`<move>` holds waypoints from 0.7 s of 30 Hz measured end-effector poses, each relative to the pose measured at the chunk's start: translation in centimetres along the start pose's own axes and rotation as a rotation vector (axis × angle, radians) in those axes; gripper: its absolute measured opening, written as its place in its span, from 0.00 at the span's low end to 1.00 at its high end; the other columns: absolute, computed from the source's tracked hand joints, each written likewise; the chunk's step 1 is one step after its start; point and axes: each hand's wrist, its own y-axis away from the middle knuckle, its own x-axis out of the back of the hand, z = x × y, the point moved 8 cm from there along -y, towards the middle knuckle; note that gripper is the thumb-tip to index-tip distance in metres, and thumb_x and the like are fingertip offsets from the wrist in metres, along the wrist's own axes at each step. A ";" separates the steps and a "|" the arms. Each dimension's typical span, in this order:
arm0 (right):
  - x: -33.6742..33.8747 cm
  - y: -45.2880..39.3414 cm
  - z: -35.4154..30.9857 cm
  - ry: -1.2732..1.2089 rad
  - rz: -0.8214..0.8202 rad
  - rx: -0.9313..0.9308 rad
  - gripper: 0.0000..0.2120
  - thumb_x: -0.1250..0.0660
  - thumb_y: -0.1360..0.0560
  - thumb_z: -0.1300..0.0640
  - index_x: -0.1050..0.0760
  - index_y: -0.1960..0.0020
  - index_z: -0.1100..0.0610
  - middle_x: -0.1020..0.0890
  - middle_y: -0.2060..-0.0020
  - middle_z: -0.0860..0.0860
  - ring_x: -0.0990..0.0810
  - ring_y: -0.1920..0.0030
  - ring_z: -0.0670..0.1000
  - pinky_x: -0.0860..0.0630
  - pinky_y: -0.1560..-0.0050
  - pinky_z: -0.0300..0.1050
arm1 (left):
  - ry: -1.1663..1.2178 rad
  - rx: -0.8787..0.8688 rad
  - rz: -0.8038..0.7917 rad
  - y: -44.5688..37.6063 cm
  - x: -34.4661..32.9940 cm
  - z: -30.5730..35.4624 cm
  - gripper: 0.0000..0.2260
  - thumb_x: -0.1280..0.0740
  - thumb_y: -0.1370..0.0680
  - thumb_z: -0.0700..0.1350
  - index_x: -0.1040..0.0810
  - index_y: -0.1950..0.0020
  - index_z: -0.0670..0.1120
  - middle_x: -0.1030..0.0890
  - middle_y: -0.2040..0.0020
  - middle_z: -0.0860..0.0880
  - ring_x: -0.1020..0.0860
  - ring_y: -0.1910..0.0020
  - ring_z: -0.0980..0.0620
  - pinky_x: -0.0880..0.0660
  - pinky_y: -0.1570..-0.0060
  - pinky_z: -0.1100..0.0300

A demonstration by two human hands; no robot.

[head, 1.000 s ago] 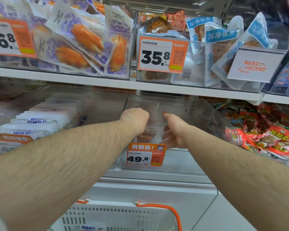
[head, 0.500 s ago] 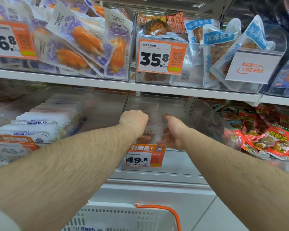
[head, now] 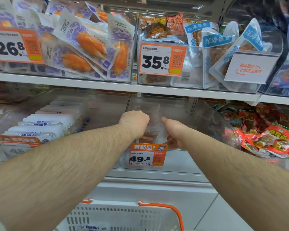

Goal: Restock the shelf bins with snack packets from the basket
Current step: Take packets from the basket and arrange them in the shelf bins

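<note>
Both hands were inside the clear middle bin (head: 198, 124) on the lower shelf, working a stack of translucent snack packets (head: 154, 124). Left hand (head: 134, 123) was curled into a fist at the stack's left edge, knuckles up; fingers hidden behind the hand, so whether they actually clamped a packet, cannot tell. Right hand (head: 173, 132) sat at the stack's right side, thumb pointing up toward 12 o'clock and lying along the packets, lower fingers curled under the front packet (looked like a hold on it, seen through the bin wall). The packets stood roughly upright between the two hands, brown label visible low down.

Just below the hands, at 6 o'clock, an orange 49.8 price tag (head: 148, 155) hung on the bin front. At 9 o'clock of the hands, a neighbouring bin held a row of white packets (head: 45, 125) with an orange tag in front. At 3 o'clock, red snack packets (head: 270, 134) were piled loose in the next bin.

Upper shelf, 11 o'clock: crab-stick packets (head: 83, 50) behind a 26.8 tag (head: 12, 45). At 12 to 1 o'clock: a 35.8 tag (head: 162, 60) and blue-topped fish pouches (head: 223, 47) leaning, with a white sold-out card (head: 250, 69) clipped on.

At 6 o'clock, bottom edge, the white basket (head: 123, 217) with orange handle (head: 170, 212); one packet with blue print was partly visible inside (cut off by frame).
</note>
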 end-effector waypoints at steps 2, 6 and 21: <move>0.2 -0.2 -0.1 0.013 0.016 0.012 0.27 0.49 0.18 0.37 0.33 0.32 0.57 0.25 0.47 0.58 0.19 0.50 0.59 0.19 0.45 0.55 | 0.017 -0.023 0.031 0.3 0.4 -0.2 0.13 0.30 0.23 0.43 0.23 0.39 0.48 0.19 0.50 0.48 0.21 0.54 0.47 0.26 0.64 0.54; 1.7 0.8 -1.4 0.241 0.219 0.155 0.28 0.44 0.19 0.39 0.31 0.32 0.61 0.22 0.50 0.56 0.20 0.54 0.56 0.21 0.48 0.52 | 0.135 -0.074 0.156 2.1 2.6 -0.6 0.12 0.33 0.23 0.47 0.24 0.39 0.50 0.20 0.47 0.50 0.22 0.49 0.47 0.24 0.56 0.53; -8.6 13.3 2.6 0.350 0.290 1.142 0.11 0.40 0.31 0.53 0.24 0.67 0.56 0.24 0.70 0.47 0.28 0.66 0.46 0.32 0.64 0.43 | 0.463 0.012 -0.139 19.5 -5.0 -3.5 0.18 0.31 0.28 0.52 0.23 0.38 0.56 0.20 0.44 0.57 0.23 0.42 0.52 0.25 0.44 0.55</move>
